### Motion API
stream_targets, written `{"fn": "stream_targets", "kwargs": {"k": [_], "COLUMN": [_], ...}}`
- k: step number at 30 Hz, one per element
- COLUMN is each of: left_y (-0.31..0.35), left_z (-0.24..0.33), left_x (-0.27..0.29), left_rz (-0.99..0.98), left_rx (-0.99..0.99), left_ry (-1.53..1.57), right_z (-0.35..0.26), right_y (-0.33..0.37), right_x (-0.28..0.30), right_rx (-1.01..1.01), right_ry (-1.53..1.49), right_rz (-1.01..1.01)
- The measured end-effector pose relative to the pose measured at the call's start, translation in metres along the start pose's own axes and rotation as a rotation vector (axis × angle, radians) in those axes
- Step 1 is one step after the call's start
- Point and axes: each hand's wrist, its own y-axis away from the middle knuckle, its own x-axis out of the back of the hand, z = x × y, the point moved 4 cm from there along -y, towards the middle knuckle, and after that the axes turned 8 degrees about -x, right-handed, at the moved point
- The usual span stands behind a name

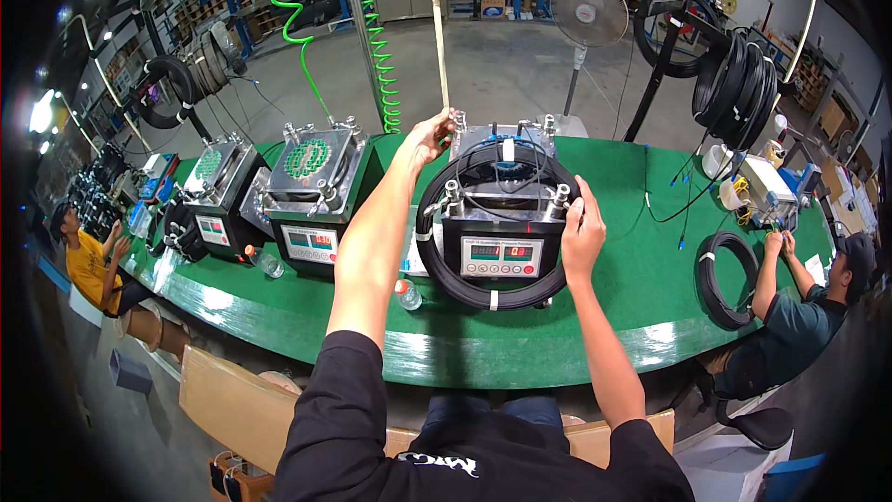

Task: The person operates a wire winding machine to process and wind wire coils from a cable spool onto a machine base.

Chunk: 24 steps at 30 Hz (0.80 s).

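Note:
A polishing machine (452, 260), a dark box with a metal top and a front control panel, stands before me on the green table. A coil of black cable (430, 256) with white ties surrounds its front and hangs down over it. My left hand (431, 137) reaches to the machine's far left corner, its fingers curled on a metal knob (459, 119). At the coil's right side is my right hand (583, 234), its fingers closed around the cable next to the near right knob (562, 193). Blue-tipped cable ends lie over the machine's top.
Two similar machines (311, 209) with round green-dotted plates stand to the left. Small orange-capped bottles (407, 296) are on the green table (641, 265). Another coil (708, 279) lies at right, near a co-worker (790, 325). A second person (88, 256) sits far left.

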Motion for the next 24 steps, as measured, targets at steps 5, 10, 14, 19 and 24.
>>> {"fn": "stream_targets", "kwargs": {"k": [5,10,14,19,24], "left_y": [-0.019,-0.018,0.021,-0.004,-0.008], "left_z": [0.002,0.004,-0.001,-0.001,-0.005], "left_x": [0.002,0.023,-0.027,-0.004,-0.029], "left_rz": [0.293,0.212,-0.126,-0.106,-0.122], "left_rx": [-0.025,-0.084,-0.114,-0.256,-0.021], "left_ry": [-0.181,0.066,0.183,-0.082,-0.229], "right_z": [-0.002,-0.007,0.008,-0.007,0.007], "right_y": [0.003,0.007,0.000,0.005,0.006], "right_x": [-0.004,-0.012,0.004,-0.002,0.001], "right_rx": [-0.029,-0.020,-0.039,0.005,0.027], "right_ry": [-0.011,-0.055,0.004,-0.015,0.044], "right_rz": [-0.012,-0.027,0.026,0.041,0.062]}}
